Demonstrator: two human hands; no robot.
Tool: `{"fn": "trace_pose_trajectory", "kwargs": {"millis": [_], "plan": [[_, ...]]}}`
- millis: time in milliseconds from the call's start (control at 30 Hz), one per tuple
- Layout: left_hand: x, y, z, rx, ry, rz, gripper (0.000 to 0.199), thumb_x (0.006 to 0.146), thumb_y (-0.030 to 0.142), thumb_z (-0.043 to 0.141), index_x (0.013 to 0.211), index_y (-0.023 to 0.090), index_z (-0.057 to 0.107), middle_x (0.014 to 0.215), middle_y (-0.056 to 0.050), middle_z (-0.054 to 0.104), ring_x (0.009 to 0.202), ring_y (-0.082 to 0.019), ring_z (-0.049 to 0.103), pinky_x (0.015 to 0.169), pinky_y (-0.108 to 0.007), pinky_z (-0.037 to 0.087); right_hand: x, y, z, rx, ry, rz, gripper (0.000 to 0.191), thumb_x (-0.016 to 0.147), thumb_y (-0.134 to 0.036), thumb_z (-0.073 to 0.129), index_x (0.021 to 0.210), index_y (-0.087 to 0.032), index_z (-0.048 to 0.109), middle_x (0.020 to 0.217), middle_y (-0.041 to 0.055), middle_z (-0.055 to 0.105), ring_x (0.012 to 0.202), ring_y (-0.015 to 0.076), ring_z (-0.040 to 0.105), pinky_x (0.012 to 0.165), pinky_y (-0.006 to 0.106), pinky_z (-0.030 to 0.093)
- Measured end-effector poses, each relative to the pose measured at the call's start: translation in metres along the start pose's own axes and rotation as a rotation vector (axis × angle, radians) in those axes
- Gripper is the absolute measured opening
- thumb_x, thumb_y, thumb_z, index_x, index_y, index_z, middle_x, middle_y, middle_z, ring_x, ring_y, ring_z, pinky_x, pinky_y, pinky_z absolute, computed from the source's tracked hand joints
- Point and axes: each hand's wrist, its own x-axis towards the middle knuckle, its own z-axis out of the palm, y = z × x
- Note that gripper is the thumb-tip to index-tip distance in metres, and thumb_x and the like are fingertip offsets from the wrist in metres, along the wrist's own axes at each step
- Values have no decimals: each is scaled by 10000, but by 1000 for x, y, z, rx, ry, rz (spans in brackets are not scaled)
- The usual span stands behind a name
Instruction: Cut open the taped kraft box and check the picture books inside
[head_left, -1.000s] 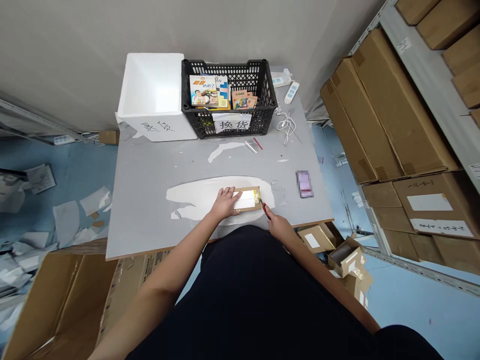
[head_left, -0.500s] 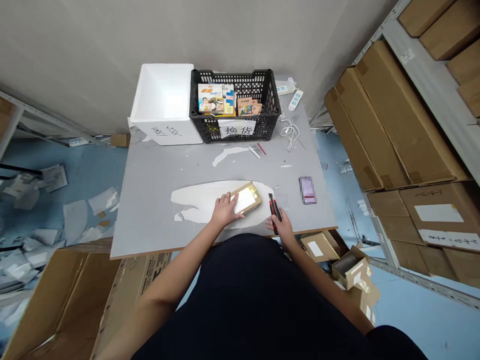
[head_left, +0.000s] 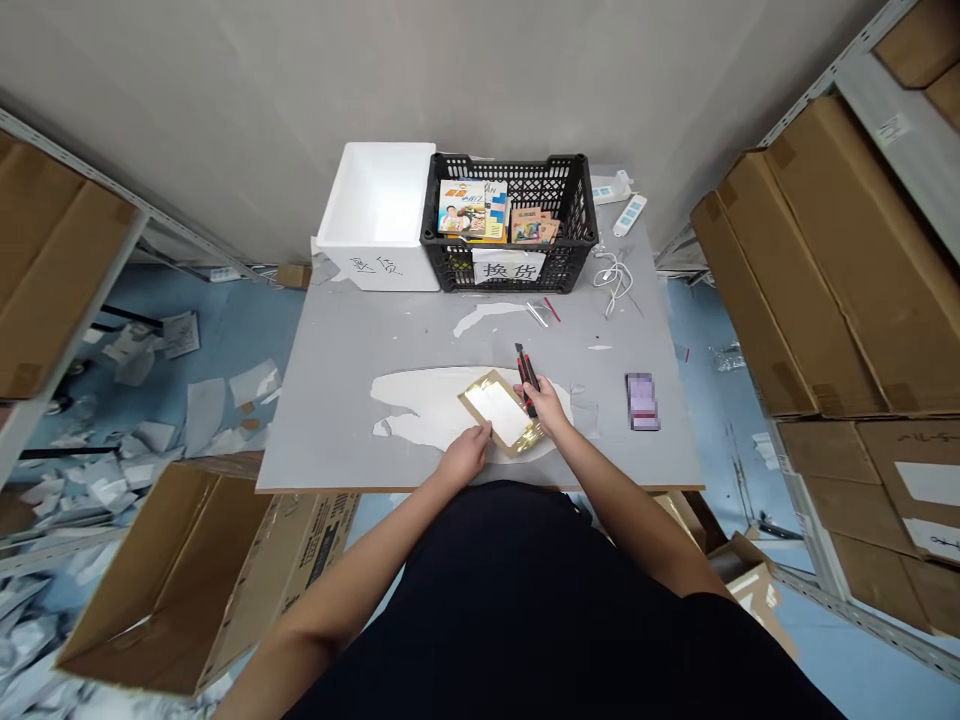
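Observation:
A small cardboard box (head_left: 495,405) with a white label and shiny tape lies at an angle near the table's front. My left hand (head_left: 463,456) grips its near left edge, thumb on top. In my right hand (head_left: 545,406) is a red and black utility knife (head_left: 526,372), its tip pointing away from me; the hand is at the box's right side. Beneath the box, a torn white patch (head_left: 420,386) spreads over the grey tabletop (head_left: 330,400).
A white foam box (head_left: 379,262) and a black crate (head_left: 510,245) of booklets line the table's back. Power strips (head_left: 629,215), a white cable (head_left: 616,280) and a phone (head_left: 643,402) are on the right. An open carton (head_left: 180,560) stands on the floor at left.
The box has been turned, its label end now toward the lower right. My left hand moved to its near edge. My right hand brought the knife left, beside the box. The view shifted.

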Motion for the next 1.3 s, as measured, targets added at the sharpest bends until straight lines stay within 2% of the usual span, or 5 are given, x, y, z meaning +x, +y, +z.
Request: {"fn": "trace_pose_trajectory", "kwargs": {"millis": [167,333,600,867,1300], "plan": [[12,-10,-23,156,-48,271,420,932,271,453,1350,267,493,1237,-110,580,1195,-267,503,1038,-456,363,23,-16,10,-77,-168,64,275,804,-318,631,1024,-193,524,793,22,692,753,143,688,690,261,544],[53,-19,-45,245,-9,365,891,728,462,735,1468,192,319,1527,-173,301,1435,-349,186,1159,-524,121,6,-20,-17,-120,50,-48,380,794,-365,589,1120,-188,511,810,3,647,575,108,621,546,242,529],[60,-16,-29,257,-5,86,1013,732,697,595,1471,77,283,1477,-267,343,1377,-390,291,1136,-513,155,-74,12,-84,-389,188,47,703,805,-398,504,1466,-224,336,889,26,659,505,96,558,398,204,449],[57,-9,-21,257,-27,97,1077,689,710,630,1500,129,225,1519,-233,294,1397,-393,247,1133,-527,147,-99,18,-81,-576,74,81,637,839,-296,491,1464,-326,369,886,-9,688,527,100,587,515,233,507],[64,-10,-17,238,-13,62,1026,704,675,632,1494,150,241,1487,-215,347,1375,-383,278,1138,-545,124,-106,15,-86,-688,15,47,608,870,-279,474,1469,-308,376,948,1,712,534,111,584,699,295,538]]}}
